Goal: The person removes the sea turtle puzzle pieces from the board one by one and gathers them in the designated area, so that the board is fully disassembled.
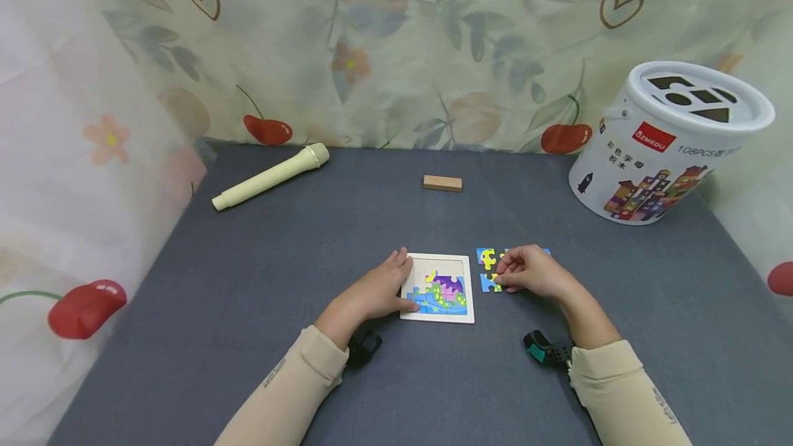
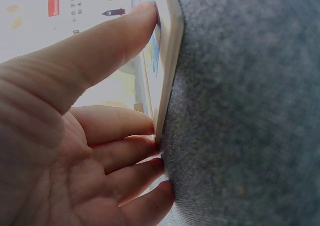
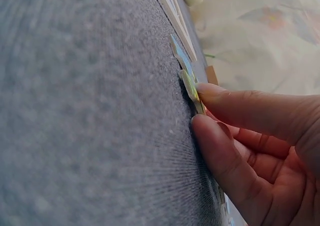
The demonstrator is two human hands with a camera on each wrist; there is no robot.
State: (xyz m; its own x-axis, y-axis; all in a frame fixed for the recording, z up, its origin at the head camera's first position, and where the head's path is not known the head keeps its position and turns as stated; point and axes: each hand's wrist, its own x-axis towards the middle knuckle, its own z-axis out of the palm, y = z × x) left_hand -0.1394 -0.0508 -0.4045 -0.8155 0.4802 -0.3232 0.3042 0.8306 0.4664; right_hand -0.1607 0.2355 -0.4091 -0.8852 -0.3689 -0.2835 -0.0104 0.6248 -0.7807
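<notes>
A square jigsaw board [image 1: 434, 266] with a pale rim lies on the dark tabletop, its lower part filled with colourful pieces. My left hand [image 1: 374, 289] rests at the board's left side. In the left wrist view the thumb [image 2: 132, 33] lies over the rim, and the other fingers reach along the edge, fairly straight. To the board's right, my right hand [image 1: 534, 271] pinches a blue and yellow puzzle piece [image 3: 190, 85] between thumb and forefinger, low over the cloth. Another loose piece [image 1: 486, 257] lies just beyond it; more pieces are partly hidden behind the right hand.
A cream microphone-shaped stick [image 1: 270, 177] lies at the back left. A small brown wooden block [image 1: 442, 183] is at the back middle. The big white bucket [image 1: 665, 150] with shape holes in its lid stands at the back right. Printed curtains border the table.
</notes>
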